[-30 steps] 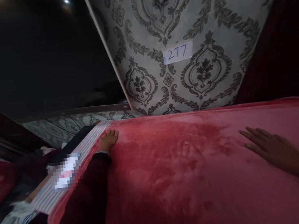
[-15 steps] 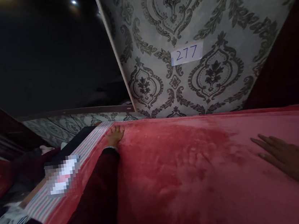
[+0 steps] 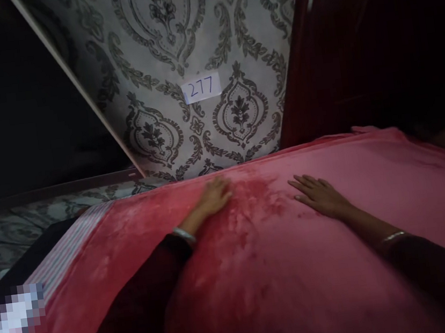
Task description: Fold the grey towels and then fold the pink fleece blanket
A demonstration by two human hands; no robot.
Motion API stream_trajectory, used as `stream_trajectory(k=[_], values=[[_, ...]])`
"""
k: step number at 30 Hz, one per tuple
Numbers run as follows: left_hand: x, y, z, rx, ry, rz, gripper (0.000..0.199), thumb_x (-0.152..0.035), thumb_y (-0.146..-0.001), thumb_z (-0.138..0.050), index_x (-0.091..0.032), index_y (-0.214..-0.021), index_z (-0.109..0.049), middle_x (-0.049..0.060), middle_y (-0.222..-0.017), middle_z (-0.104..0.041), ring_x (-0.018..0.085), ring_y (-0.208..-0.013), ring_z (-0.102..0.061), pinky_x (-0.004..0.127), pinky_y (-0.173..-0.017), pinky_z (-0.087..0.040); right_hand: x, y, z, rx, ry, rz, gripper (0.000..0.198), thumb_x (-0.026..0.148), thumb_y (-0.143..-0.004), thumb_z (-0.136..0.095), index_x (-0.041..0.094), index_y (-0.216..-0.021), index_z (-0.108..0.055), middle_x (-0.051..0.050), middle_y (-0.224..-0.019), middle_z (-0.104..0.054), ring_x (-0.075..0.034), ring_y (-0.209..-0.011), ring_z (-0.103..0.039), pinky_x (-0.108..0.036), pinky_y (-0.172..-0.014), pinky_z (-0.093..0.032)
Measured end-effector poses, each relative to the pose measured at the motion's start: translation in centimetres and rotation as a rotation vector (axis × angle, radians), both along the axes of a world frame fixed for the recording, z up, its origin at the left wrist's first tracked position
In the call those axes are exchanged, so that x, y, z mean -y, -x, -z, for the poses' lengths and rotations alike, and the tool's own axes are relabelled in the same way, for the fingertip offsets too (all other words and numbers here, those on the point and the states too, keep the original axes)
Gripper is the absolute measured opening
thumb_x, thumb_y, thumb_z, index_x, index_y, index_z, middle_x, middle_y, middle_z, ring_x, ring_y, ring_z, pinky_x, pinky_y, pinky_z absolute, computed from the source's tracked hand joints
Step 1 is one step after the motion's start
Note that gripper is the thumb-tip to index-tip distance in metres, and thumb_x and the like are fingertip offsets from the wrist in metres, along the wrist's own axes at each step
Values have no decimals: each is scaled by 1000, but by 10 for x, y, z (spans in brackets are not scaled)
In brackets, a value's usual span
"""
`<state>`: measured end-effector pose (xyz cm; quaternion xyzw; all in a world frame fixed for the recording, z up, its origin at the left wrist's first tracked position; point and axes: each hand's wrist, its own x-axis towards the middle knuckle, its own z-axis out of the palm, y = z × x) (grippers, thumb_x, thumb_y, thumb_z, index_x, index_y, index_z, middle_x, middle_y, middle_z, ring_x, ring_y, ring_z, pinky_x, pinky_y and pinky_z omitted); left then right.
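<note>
A pink-red plush blanket (image 3: 291,266) lies spread out before me, its pile darker in brushed patches. My left hand (image 3: 216,195) rests on it near the far edge, slightly blurred, fingers apart and palm down. To its right, my right hand (image 3: 319,193) lies flat on the lighter pink part with fingers stretched out. Neither hand grips anything. Striped cloth (image 3: 69,242) shows along the blanket's left side.
Behind the blanket rises a patterned wall (image 3: 197,131) bearing a paper label (image 3: 201,87) marked 277. A large dark screen (image 3: 29,114) hangs at the left. Dark reddish wood panelling (image 3: 317,79) stands at the right. A pixelated patch covers something at lower left.
My left hand has moved right across the blanket, away from the striped cloth. The view has turned right, and my right hand now lies farther forward, closer to the left one.
</note>
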<state>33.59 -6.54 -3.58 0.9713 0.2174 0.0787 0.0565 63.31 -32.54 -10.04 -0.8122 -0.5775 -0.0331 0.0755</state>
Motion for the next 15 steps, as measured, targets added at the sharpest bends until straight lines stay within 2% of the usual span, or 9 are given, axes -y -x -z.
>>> stream_trajectory(k=[2,4,6,8,11,13,15], values=[[41,-52,6,-87,84,202,67,-57,-103,-43,-29,-163,-34,8,-174,-24,30,-161,-19,59,-129,-18,0,0,0,9,-2,1,65,61,-104,-25,35,-162,-40,-4,-170,-31,-32,-156,-29,-60,-121,-33],[71,-92,11,-121,105,319,69,-63,-103,-36,-31,-164,-32,7,-175,-21,30,-162,-15,61,-129,-13,-1,-1,-1,10,6,-3,66,62,-104,-25,35,-162,-39,-4,-170,-31,-32,-156,-29,-60,-122,-33],[80,-114,15,-128,77,344,69,-64,-103,-33,-30,-163,-34,7,-174,-23,30,-162,-16,61,-129,-11,0,-1,0,5,12,-9,66,62,-104,-25,34,-163,-39,-4,-170,-31,-31,-156,-28,-60,-122,-32],[67,-117,17,-120,21,262,66,-61,-104,-33,-30,-162,-37,6,-173,-28,29,-161,-20,58,-130,-11,0,-2,1,2,7,-11,66,62,-104,-25,34,-163,-38,-3,-171,-29,-31,-157,-27,-59,-122,-32],[18,-83,14,-129,-46,-18,63,-55,-106,-32,-29,-162,-38,7,-172,-30,29,-160,-22,55,-130,-15,1,-1,1,0,-9,-4,64,61,-104,-26,36,-162,-40,-2,-171,-29,-30,-157,-27,-58,-122,-32],[-20,-39,9,-164,-54,-225,61,-52,-107,-31,-28,-163,-36,8,-173,-27,31,-160,-22,57,-129,-18,1,0,-1,-7,-13,1,63,60,-104,-26,36,-161,-41,-2,-171,-29,-30,-157,-27,-58,-122,-32],[-51,17,1,-192,-43,-428,59,-48,-108,-31,-27,-163,-36,10,-171,-33,32,-158,-27,60,-127,-22,0,2,-4,-17,-3,3,64,60,-104,-25,35,-161,-41,-2,-171,-29,-30,-157,-27,-57,-122,-32]])
